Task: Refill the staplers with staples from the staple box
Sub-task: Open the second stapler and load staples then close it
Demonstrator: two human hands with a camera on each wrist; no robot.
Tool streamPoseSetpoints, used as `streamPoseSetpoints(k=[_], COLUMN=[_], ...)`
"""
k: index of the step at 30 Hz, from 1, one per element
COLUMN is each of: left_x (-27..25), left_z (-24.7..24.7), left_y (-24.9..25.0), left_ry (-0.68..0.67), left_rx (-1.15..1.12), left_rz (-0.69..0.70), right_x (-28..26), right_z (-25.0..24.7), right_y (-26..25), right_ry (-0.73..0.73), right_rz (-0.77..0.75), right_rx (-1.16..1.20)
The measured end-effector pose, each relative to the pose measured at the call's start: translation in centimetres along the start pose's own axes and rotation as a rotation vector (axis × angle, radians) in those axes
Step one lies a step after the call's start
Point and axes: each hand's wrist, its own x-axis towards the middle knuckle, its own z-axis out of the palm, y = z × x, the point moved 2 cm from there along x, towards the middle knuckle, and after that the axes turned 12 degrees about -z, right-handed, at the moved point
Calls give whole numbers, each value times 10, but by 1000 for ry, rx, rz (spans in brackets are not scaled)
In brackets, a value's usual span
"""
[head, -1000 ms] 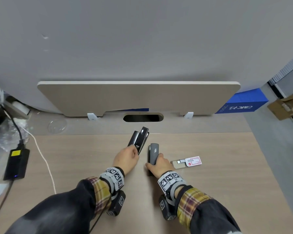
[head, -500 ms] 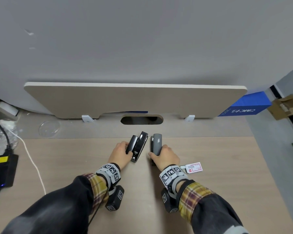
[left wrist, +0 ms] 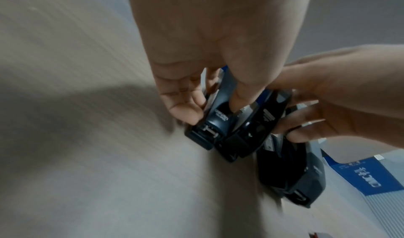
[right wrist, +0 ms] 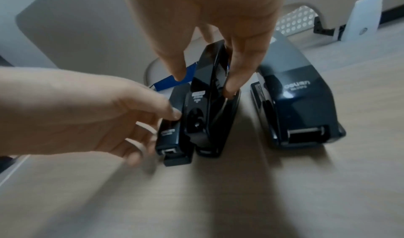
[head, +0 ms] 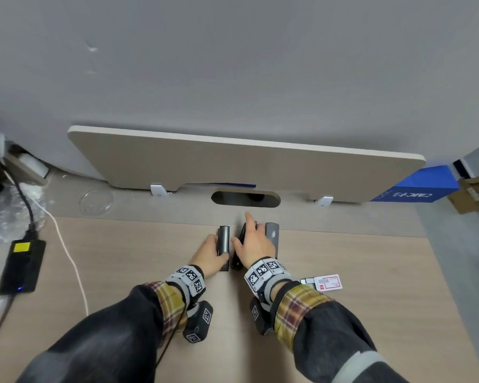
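Three staplers stand side by side near the desk's far edge. My left hand point(head: 219, 252) point(left wrist: 214, 108) pinches the small dark stapler point(head: 224, 239) point(left wrist: 218, 121) point(right wrist: 173, 138) on the left. My right hand point(head: 249, 239) point(right wrist: 205, 83) grips the black middle stapler point(head: 236, 261) point(left wrist: 251, 129) point(right wrist: 205, 107) between thumb and fingers, with the index finger pointing forward. That stapler leans on its side. The larger grey stapler point(head: 272, 234) point(left wrist: 304, 181) point(right wrist: 301, 103) lies free on the right. The white and red staple box point(head: 327, 283) lies open beside my right wrist.
An upright beige divider panel point(head: 246, 161) and a cable slot point(head: 245, 199) lie just beyond the staplers. A black power adapter point(head: 21, 265) and a white cable point(head: 69, 258) are at the left. A blue box point(head: 415, 189) stands at the far right.
My right hand has left the grey stapler and taken the black middle one from beside my left hand. All three staplers now sit farther from me, closer together.
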Motion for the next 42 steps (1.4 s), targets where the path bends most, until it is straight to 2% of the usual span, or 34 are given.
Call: streamPoseSetpoints(k=[4,7,10,15,18,23,25,27,30,33,38,42], left_x=[-3,-8,-13,-44,-63,-88,-98,-104,-105,-107,-111,-109], left_z=[-10,-14,-18,-25,-14,15,27,34,32,29,33,36], left_y=[-11,-13,-15,-17,-21,-35,-41,-45,-46,-44,-43,-45], left_ry=[37,48,83,192,87,-183,-282,-344,-316,-300,-265,-256], left_rx=[55,74,63,116,212,201,130,44,-88,-108,-53,-85], left_rz=[4,1,3,50,98,144,108,44,-17,3,10,-83], right_x=[4,-3,-23,-68,-91,-122,-133,-144,-156,-163,-166,-169], right_z=[0,3,14,30,38,39,38,33,26,26,27,23], right_y=[3,1,2,12,17,32,39,47,57,61,61,69], right_ry=[-38,-145,-211,-231,-244,-97,-35,44,79,111,54,99], right_rz=[18,0,9,59,102,287,425,583,774,834,740,599], right_rx=[17,47,65,103,141,250,375,645,993,1212,964,663])
